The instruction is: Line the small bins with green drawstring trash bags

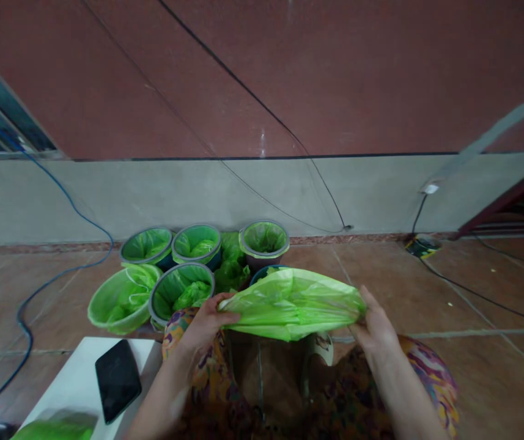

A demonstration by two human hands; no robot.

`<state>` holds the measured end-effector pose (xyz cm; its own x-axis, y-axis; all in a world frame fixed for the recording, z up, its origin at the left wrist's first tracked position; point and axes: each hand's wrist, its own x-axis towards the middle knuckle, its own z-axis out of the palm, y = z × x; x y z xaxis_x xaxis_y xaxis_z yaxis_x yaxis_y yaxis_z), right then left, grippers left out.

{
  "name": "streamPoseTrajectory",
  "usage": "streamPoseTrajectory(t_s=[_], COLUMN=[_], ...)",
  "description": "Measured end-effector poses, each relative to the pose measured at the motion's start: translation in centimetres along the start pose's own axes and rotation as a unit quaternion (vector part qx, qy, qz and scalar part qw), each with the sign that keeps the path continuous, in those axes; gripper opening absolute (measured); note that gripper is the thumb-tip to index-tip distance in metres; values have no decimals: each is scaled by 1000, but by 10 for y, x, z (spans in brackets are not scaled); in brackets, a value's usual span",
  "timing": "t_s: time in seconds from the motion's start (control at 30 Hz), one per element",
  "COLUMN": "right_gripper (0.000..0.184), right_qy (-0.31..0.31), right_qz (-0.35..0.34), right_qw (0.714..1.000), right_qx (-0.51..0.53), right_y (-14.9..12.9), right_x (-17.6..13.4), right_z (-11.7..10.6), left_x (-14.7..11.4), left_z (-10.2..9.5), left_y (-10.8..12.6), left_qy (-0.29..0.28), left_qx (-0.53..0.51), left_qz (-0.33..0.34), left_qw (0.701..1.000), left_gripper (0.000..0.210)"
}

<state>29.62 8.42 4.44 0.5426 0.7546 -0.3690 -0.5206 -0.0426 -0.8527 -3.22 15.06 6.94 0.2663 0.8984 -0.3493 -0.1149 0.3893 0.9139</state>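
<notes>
Left hand [207, 319] and right hand [375, 324] each grip an end of the green bag [293, 305], held midair beyond the white stand's [77, 377] far right corner; overpulling could tear it.

We see a lime-green plastic bag [291, 304], thin, glossy and partly see-through, stretched sideways between the left hand [207, 322] and the right hand [374, 322]. Its two ends are bunched narrow, one in each hand; midway between the hands it spreads wider, and we can make out creases and puckers across its surface.
</notes>
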Motion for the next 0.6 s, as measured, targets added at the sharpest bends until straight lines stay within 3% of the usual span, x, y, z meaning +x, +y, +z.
streamPoseTrajectory(t_s=[0.1,0.17,0.2,0.27,0.4,0.5,0.6], right_gripper=[42,53,54,52,69,87,61], right_qy=[-31,-68,-90,-134,-197,-208,-240], right_qz=[-10,-54,-72,-99,-182,-302,-385], right_qw=[996,983,971,939,846,759,659], right_qx=[-80,-164,-209,-300,-460,-538,-600], right_y=[-13,-18,-19,-17,0,17,21], right_x=[-17,-26,-29,-32,-31,-28,-22], right_z=[-2,-4,-4,1,38,75,100], left_x=[15,24,26,27,11,-5,-14], left_z=[-17,-25,-26,-19,16,41,48], left_y=[-2,0,2,8,17,23,30], left_qy=[150,240,255,213,14,-62,-73], left_qx=[137,156,151,145,180,243,363], left_qz=[50,81,92,106,135,194,252], left_qw=[978,955,951,961,974,948,894], left_gripper=[24,22,24,28,24,19,18])
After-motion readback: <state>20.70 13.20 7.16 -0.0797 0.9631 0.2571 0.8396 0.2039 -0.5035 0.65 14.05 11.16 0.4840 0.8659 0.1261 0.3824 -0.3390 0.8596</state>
